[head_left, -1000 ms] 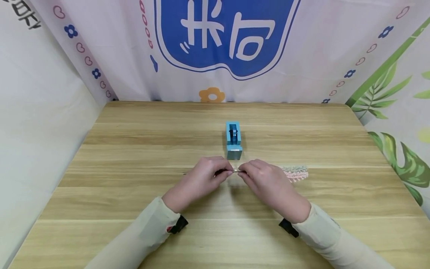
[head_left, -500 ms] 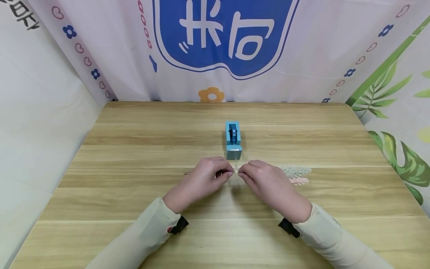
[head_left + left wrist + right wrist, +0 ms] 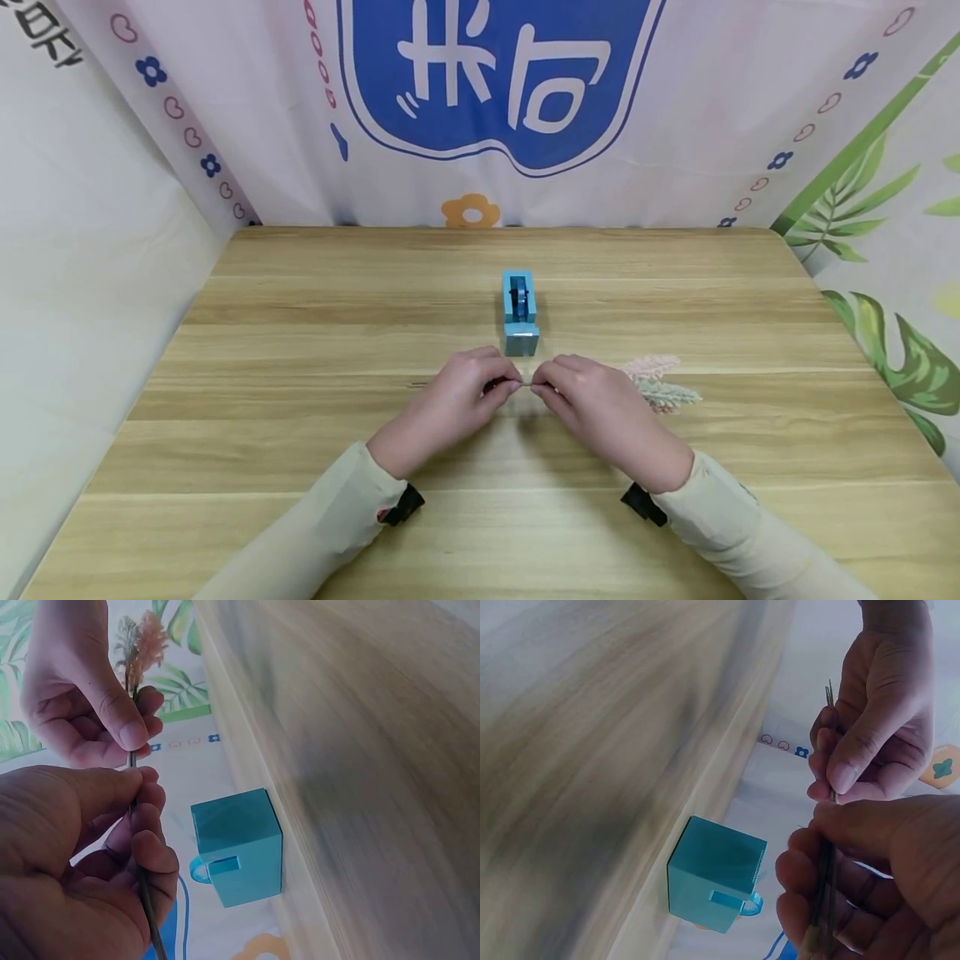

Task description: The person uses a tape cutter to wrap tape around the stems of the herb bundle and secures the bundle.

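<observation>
A wood-grain table point(image 3: 480, 542) spreads before me. Over its middle, a person's left hand point(image 3: 456, 393) and right hand point(image 3: 606, 410) nearly meet, thumbs and fingers curled in 2 tight pinches on 1 bundle of thin stems point(image 3: 152, 919). Just beyond stands a blue tape dispenser point(image 3: 521, 342). Pale green and pink flower heads point(image 3: 671, 393) show past the right hand; stem ends poke out past the left. The step in hand seems to be working the stems together; the next move likely calls for 1 steady hand while the other turns. Fingers hide most of the stems, so I can't tell how many there are, or whether tape clings to them.
</observation>
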Available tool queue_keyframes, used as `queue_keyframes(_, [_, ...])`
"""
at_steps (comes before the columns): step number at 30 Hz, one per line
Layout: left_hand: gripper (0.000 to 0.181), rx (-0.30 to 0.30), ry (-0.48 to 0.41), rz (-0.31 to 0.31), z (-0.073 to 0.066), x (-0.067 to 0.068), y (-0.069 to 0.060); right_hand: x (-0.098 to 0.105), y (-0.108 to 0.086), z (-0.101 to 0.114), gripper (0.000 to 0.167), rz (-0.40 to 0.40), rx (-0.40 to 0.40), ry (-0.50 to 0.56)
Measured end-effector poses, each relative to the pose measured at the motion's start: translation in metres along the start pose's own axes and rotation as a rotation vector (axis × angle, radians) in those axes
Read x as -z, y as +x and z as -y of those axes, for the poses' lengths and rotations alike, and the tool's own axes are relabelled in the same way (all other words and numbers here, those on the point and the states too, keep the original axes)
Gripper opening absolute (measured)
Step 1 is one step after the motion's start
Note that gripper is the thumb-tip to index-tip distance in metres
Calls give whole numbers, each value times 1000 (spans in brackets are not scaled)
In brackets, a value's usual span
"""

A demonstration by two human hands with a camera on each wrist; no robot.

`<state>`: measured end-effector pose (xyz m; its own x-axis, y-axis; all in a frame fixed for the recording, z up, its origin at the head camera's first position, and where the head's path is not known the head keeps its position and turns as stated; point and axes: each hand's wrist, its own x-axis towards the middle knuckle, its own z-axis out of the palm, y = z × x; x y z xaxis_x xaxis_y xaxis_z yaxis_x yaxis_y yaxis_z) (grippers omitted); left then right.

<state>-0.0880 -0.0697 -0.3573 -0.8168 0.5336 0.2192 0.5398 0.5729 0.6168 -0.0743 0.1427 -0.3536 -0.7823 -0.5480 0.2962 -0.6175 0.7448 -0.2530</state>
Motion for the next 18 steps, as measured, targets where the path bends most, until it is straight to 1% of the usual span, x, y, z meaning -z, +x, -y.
queue_keyframes(4, [7, 16, -8, -15, -2, 0, 0, 0, 0, 0, 6, 14, 1, -18])
queue_keyframes(10, [6, 31, -8, -26, -4, 0, 0, 1, 0, 0, 8, 12, 28, -42])
queue_keyframes(14, [6, 51, -16, -18, -4, -1, 0, 2, 1, 0, 8, 31, 14, -43])
queue_keyframes(18, [8, 51, 2, 4, -4, -3, 1, 1, 1, 1, 7, 28, -10, -27])
